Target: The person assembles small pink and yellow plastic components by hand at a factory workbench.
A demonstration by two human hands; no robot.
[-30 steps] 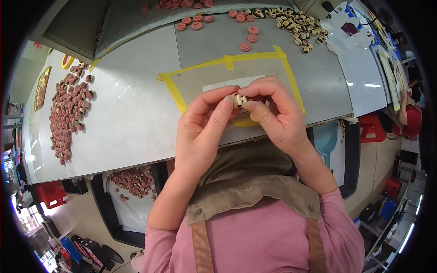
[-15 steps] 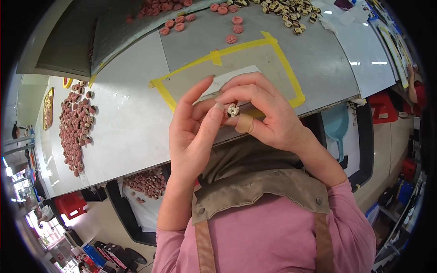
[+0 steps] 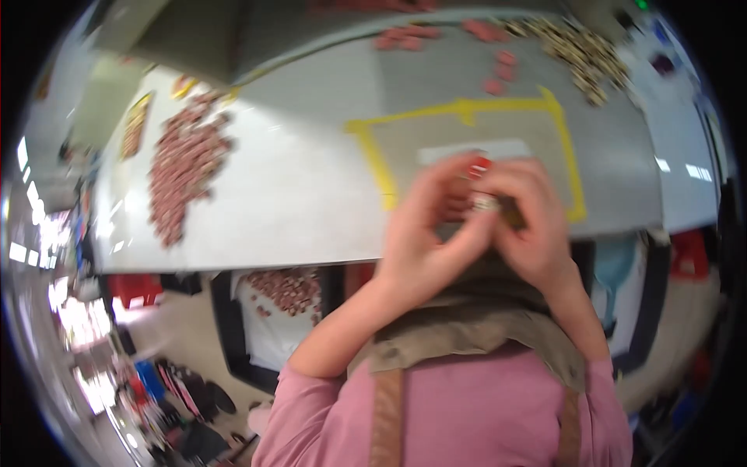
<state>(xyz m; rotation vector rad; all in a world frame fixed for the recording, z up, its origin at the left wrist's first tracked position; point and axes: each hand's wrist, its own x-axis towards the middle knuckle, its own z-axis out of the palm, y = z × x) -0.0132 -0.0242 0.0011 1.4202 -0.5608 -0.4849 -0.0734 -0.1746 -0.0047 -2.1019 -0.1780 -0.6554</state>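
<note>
Above the front edge of the table, my left hand [image 3: 426, 226] and my right hand [image 3: 538, 222] are brought together, fingers bent and tips meeting. Pinched between them is a small round cream-and-dark piece [image 3: 484, 201], blurred by motion. A bright red piece with a pale mark [image 3: 478, 166] shows at the index fingertips; which hand bears it I cannot tell. Beneath my hands, a white sheet [image 3: 510, 148] lies partly covered, inside a rectangle of yellow tape [image 3: 424, 115] stuck on the table.
Small pinkish-red pieces [image 3: 187, 167] spread over the table's left side. Cream-and-dark pieces [image 3: 587, 58] are heaped at the far right, beside several pink pieces [image 3: 405, 36]. Below the table edge are a drawer with more pieces [image 3: 288, 292] and a blue dustpan-like scoop [image 3: 615, 272].
The view has swung, so table and hands appear further right, with blur. My fingers have drawn closer together, and a red piece now shows at their tips.
</note>
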